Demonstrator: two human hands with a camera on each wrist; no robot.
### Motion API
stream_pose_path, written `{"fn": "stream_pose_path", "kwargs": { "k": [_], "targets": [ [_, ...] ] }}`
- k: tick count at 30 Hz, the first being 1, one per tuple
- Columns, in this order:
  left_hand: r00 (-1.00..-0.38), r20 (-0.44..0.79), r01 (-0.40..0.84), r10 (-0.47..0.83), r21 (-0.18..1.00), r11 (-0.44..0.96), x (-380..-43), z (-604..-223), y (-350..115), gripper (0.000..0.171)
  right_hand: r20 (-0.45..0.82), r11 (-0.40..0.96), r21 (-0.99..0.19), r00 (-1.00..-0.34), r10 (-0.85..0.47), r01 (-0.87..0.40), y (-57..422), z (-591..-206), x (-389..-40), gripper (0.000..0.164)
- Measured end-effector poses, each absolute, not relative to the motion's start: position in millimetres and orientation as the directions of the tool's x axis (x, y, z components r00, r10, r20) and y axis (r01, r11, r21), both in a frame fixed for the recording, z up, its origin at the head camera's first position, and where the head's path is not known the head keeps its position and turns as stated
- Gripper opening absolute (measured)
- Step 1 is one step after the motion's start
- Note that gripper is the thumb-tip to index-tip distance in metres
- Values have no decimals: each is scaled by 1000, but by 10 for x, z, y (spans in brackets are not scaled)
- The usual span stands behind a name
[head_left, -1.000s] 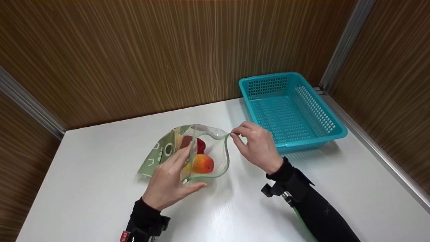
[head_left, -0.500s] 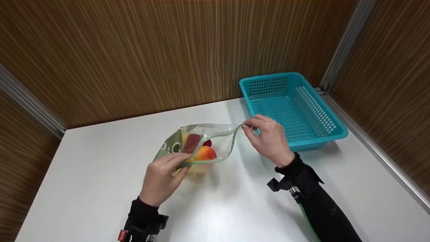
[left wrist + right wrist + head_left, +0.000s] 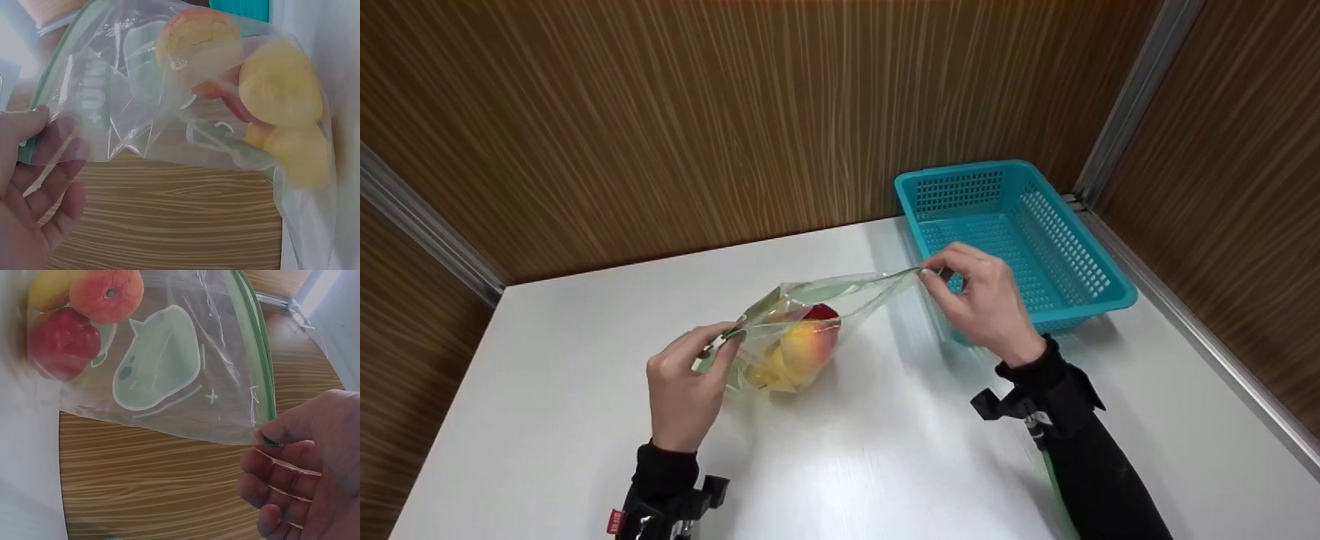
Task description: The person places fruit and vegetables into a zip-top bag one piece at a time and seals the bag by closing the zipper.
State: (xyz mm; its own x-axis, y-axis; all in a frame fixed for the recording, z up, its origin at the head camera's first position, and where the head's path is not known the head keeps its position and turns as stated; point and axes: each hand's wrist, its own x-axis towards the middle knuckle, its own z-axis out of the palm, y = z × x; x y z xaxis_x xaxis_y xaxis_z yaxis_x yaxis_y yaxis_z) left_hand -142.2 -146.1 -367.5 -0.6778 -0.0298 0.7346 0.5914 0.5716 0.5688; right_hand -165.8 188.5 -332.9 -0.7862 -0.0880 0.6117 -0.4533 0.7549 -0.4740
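Observation:
A clear zip bag [image 3: 765, 315] with a green zip edge and a printed cartoon is stretched between both hands. My left hand [image 3: 690, 382] pinches one top corner between thumb and fingers, and my right hand [image 3: 979, 300] pinches the opposite corner near the basket. Inside, low in the bag, lie a yellow-and-red mango-like fruit [image 3: 808, 345] and yellow pieces [image 3: 769, 367]. The right wrist view also shows a glossy red bell pepper [image 3: 64, 344] and an orange-red round fruit [image 3: 107, 293] with a small stem end. Both zip edges lie close together near the right hand.
A turquoise perforated basket [image 3: 1005, 255] stands at the back right of the white table [image 3: 585, 420], just behind my right hand. Wood-grain panels [image 3: 735, 127] rise along the back and sides, joined by metal corner strips [image 3: 1132, 97].
My left hand went from lying along the bag's side to pinching its corner, then moved left. The right hand shifted right and away. The bag's mouth, wide before, is drawn long and narrow.

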Motion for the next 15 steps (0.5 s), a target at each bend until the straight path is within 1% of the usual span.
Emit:
{"fn": "stream_pose_path", "kwargs": {
  "k": [2,5,10,12,15],
  "targets": [
    [-688,723,586,-63,605,539,-1424,-3660,-1464,10,599,735,-498,-796,-92,-460,1917,-3303,-1630,10],
    [-711,695,568,-106,657,496,-1424,-3645,-1469,6,545,704,-551,-832,-103,-448,1977,-3247,-1577,8],
    [-785,599,496,-157,760,420,-1425,-3640,-1472,6,404,680,-634,-907,-115,-369,2067,-3183,-1528,11],
    [-810,557,459,-184,797,392,-1425,-3643,-1468,8,368,694,-635,-923,-115,-339,2077,-3184,-1530,12],
    [-826,518,418,-222,827,374,-1428,-3654,-1458,12,368,745,-583,-923,-111,-323,2054,-3210,-1553,12]
  ]
}}
